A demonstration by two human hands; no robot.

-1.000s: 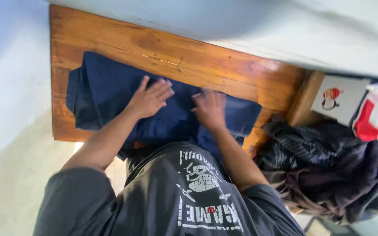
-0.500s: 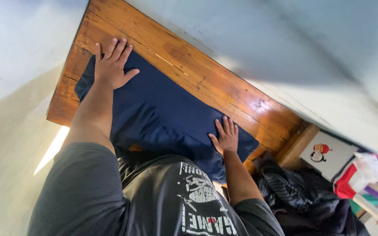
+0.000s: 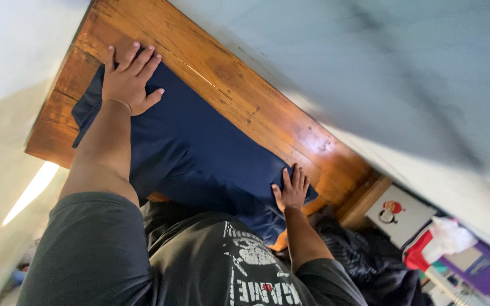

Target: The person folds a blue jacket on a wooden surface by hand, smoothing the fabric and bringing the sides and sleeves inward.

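A dark navy cloth (image 3: 199, 153) lies spread flat on a wooden table (image 3: 256, 107) that stands against a pale wall. My left hand (image 3: 127, 79) presses flat on the cloth's far left end, fingers spread and reaching onto the bare wood. At the cloth's right end my right hand (image 3: 291, 188) lies flat, fingers apart. Part of the cloth hangs over the table's near edge in front of my dark printed shirt. Neither hand grips anything.
A heap of dark clothes (image 3: 370, 260) lies right of the table. Behind it are a white box with a small figure picture (image 3: 399, 215), a red and white bag (image 3: 435, 243) and a purple item (image 3: 480, 266). A pale wall (image 3: 381, 73) runs along the table's far side.
My hands have slid apart from the cloth's middle to its two ends, stretching it flat. The view has tilted and shifted, so the table now runs diagonally.
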